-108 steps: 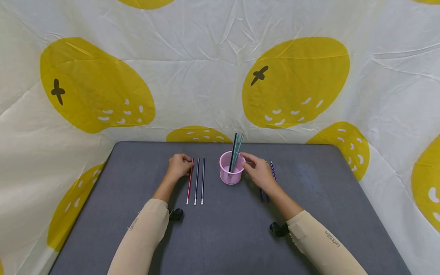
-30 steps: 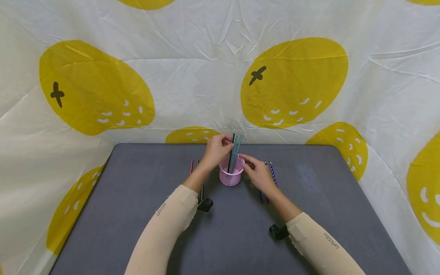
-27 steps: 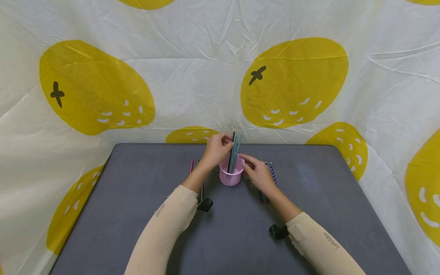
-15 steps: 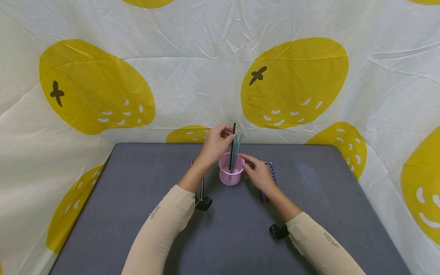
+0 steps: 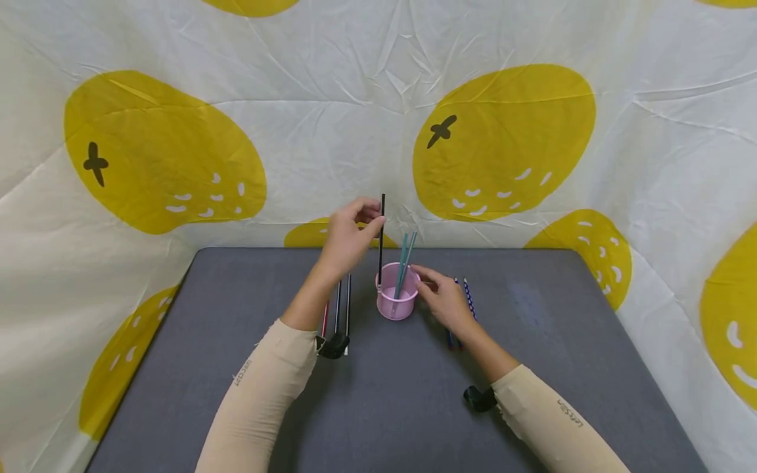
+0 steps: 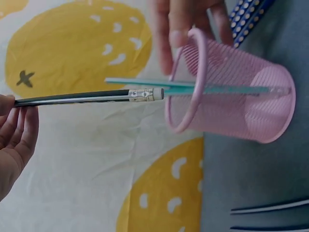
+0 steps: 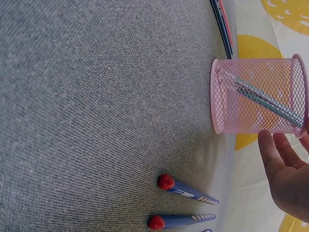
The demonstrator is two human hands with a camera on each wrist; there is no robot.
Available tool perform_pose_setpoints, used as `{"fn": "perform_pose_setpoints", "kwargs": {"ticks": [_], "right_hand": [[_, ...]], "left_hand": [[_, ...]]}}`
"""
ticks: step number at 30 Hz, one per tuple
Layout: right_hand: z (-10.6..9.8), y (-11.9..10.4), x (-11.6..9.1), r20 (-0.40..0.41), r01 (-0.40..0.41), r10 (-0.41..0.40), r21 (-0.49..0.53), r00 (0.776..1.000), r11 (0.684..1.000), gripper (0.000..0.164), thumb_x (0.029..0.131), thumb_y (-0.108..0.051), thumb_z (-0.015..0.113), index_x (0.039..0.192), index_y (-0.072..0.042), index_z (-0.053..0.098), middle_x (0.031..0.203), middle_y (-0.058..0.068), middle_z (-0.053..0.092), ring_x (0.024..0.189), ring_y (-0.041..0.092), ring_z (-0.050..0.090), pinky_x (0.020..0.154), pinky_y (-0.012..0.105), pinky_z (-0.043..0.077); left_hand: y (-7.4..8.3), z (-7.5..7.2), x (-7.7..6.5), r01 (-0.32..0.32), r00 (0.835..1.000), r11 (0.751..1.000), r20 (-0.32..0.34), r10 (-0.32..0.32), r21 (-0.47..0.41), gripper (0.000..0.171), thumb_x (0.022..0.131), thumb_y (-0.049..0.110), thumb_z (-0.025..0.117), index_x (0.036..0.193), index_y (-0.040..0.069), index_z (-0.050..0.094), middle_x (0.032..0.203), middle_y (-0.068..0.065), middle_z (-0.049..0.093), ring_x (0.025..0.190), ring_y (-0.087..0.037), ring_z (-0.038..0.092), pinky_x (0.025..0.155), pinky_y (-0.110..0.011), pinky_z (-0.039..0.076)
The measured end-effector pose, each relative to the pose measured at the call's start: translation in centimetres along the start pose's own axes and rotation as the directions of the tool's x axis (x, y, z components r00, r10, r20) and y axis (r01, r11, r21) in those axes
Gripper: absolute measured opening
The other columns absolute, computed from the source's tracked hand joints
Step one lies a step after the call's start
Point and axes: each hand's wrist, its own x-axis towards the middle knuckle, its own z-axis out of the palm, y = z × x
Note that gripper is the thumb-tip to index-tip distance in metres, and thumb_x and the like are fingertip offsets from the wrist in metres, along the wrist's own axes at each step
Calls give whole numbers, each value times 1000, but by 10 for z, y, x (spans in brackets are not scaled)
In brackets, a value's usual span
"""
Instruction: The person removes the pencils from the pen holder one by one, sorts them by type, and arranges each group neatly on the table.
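Note:
My left hand (image 5: 345,240) pinches a black pencil (image 5: 382,217) near its upper end, holding it nearly upright. Its white eraser end (image 6: 158,94) points down and, in the left wrist view, sits just outside the rim of a pink mesh pencil cup (image 6: 251,121). Teal pencils (image 5: 403,266) lean inside the cup. On the cup's right side, my right hand (image 5: 443,299) holds the rim between thumb and fingers; in the right wrist view its fingertips (image 7: 264,137) meet the mesh wall.
Left of the cup lie a red pencil (image 5: 324,322) and two dark pencils (image 5: 338,309), partly behind the left forearm. Several blue dotted pencils (image 5: 470,299) lie right of it, partly under the right arm. A patterned cloth (image 5: 337,151) hangs behind the grey table (image 5: 402,407).
My left hand went from the red pencil on the table to the cup, drew the black pencil up out of it and shifted left. My right hand stays at the rim.

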Motion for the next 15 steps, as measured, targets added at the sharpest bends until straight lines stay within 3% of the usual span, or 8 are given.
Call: {"fn": "perform_pose_setpoints", "kwargs": {"ticks": [8, 15], "right_hand": [[2, 0, -2, -11, -6, 6, -12, 1000, 1000, 36, 102, -9, 63, 138, -9, 66, 121, 22, 73, 96, 29, 75, 72, 20, 61], [2, -2, -4, -5, -22, 22, -14, 1000, 1000, 36, 103, -10, 63, 138, -9, 66, 122, 21, 73, 97, 29, 75, 74, 24, 62]], "left_hand": [[-10, -28, -3, 6, 999, 1000, -52, -7, -16, 22, 94, 2, 72, 115, -6, 70, 96, -19, 69, 84, -24, 67, 70, -19, 58], [-32, -49, -15, 59, 996, 998, -73, -57, 23, 22, 94, 2, 73, 113, -6, 70, 96, -20, 68, 83, -19, 63, 68, -15, 53]]}}
